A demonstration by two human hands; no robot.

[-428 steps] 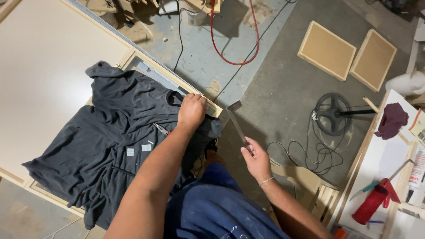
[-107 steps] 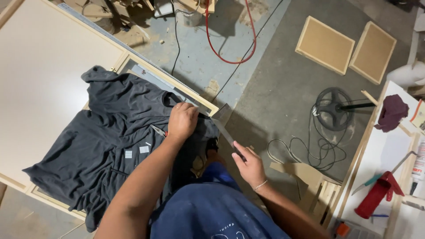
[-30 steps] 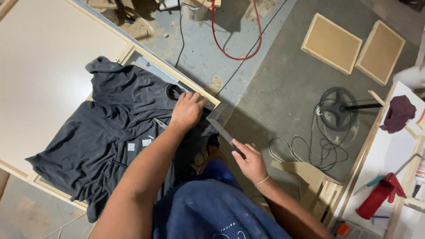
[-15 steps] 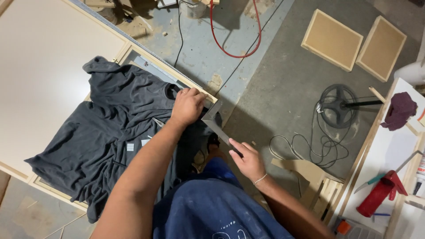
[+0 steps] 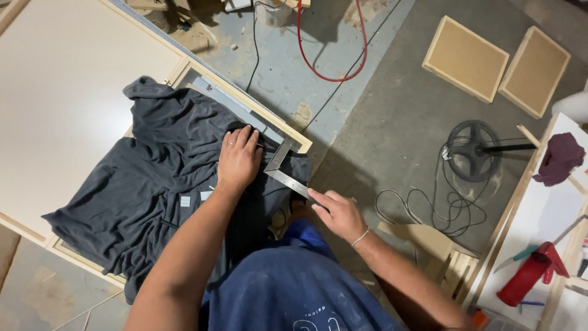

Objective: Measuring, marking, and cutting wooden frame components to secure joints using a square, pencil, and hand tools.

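Swung in from open air, the metal try square (image 5: 283, 167) now sits against the wooden frame corner (image 5: 300, 144), checking its angle. Right hand (image 5: 338, 213) closes loosely on the blade's end; left hand (image 5: 239, 157) presses flat, fingers spread, on a dark cloth (image 5: 147, 184) padding the white panel (image 5: 67, 92) beyond.

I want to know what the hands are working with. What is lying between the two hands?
In the head view, a grey L-shaped metal square spans between the left hand, pressed on dark grey cloth, and the right hand holding its blade.
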